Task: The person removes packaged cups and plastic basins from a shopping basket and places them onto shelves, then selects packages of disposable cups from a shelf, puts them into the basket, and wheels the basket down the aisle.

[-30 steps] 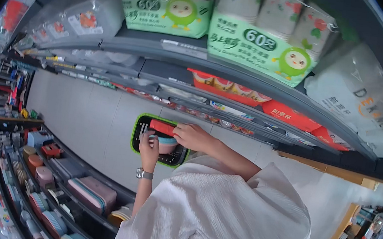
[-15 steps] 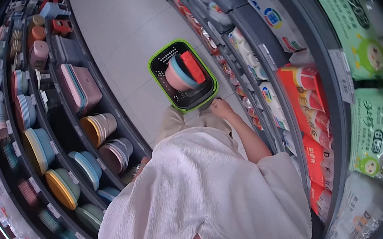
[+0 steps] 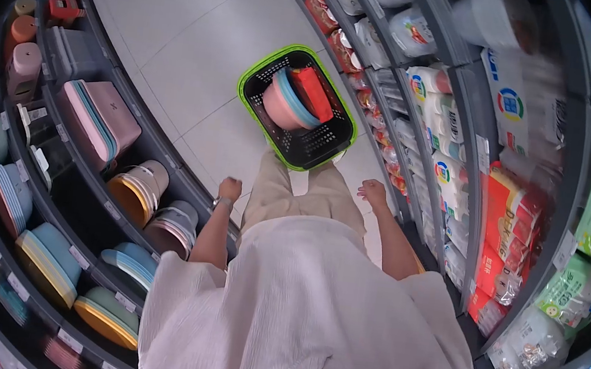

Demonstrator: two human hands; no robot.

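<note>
A black basket with a lime green rim (image 3: pixel 349 143) stands on the floor in front of my feet. Inside it lie nested pink and blue bowls (image 3: pixel 284 106) and, leaning beside them, a red package (image 3: pixel 312 92). My left hand (image 3: pixel 230 189), a watch on its wrist, hangs left of my legs with curled fingers and nothing seen in it. To the right of my legs, my right hand (image 3: pixel 373 192) is held loosely, its fingers partly curled and apart, with nothing in it. Neither hand touches the basket.
Shelves on the left hold pink storage boxes (image 3: pixel 100 120), buckets (image 3: pixel 138 191) and stacked basins (image 3: pixel 50 261). Along the right, shelves carry red cup packs (image 3: pixel 503 232) and green packs (image 3: pixel 574 289). Pale floor tiles (image 3: pixel 174 29) run between them.
Both hands have left the basket and its contents and now hang at my sides. My left hand has come back into sight. The view has turned, showing the basket upright before me.
</note>
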